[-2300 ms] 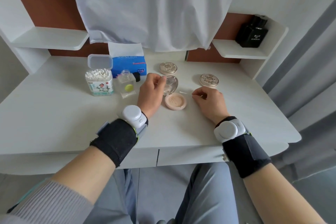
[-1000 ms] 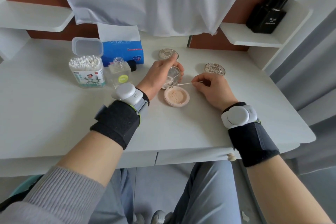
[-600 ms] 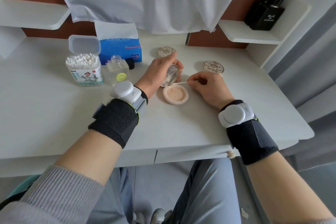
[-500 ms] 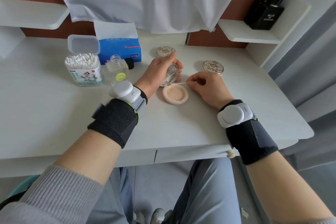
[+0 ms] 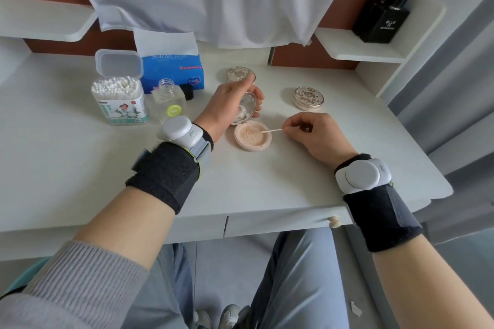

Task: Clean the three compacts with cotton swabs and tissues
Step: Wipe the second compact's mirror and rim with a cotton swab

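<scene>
Open compact (image 5: pixel 263 145): our left hand (image 5: pixel 227 105) is gripping its raised lid (image 5: pixel 247 109); our right hand (image 5: pixel 314 135) is pinching a cotton swab (image 5: pixel 273 130), tip at the powder's (image 5: pixel 250 137) two o'clock side.

The scene is lit brightly and evenly by soft daylight, apparently from the right, since a faint shadow is cast to the left of the closed compact (image 5: pixel 308 97). The white table (image 5: pixel 66 157) is rendered pale, almost washed out. A dull glare is caught on the mirror (image 5: pixel 246 107) (held in the left hand (image 5: pixel 227 104)). Straight edges are bowed toward the frame's borders, and fine print is smeared.
</scene>
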Motion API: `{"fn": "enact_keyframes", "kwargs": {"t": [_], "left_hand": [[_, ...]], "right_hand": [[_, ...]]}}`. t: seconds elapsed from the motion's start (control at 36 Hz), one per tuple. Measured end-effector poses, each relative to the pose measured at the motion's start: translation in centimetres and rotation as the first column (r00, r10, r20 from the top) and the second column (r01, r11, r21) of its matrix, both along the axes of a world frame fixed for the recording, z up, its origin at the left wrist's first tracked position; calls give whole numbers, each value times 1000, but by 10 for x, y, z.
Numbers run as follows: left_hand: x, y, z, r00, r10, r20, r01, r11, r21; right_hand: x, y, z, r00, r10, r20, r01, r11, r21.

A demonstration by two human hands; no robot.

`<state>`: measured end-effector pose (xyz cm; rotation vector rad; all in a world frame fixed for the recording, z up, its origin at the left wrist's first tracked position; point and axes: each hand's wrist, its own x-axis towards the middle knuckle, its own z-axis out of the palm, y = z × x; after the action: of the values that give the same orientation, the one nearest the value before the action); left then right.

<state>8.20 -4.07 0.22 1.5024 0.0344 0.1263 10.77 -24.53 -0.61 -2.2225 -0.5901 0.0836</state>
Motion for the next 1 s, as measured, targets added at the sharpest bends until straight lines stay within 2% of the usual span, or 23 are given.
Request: {"fn": "enact_keyframes", "kwargs": {"t": [0.33,0.5,0.61,0.69,0.78,0.86,1.0], "left_hand": [[-2,-1,2,1000,-25,7,25,1000,-9],[-3,-2,4,999,-49,14,49,999,10],[-4,-3,5,998,-58,27,58,998,2],[-4,-3,5,998,-59,19,59,998,-7],[-4,-3,4,998,-60,13,60,998,1],[-4,-3,5,998,-58,28,58,998,3],[-1,-2,2,998,55,40,-56,998,21]], "right_hand": [[2,-4,4,1000,18,-5,-18,997,-71],[6,6,-3,991,-81,110,90,993,-79],[3,3,1,998,-49,31,49,999,17],[0,4,2,1000,18,2,-18,999,-52],[3,6,-1,995,-68,77,76,992,-100],[4,5,-2,991,-100,93,104,994,-43],[-4,-3,1,1000,-7,16,7,1000,-22]]}}
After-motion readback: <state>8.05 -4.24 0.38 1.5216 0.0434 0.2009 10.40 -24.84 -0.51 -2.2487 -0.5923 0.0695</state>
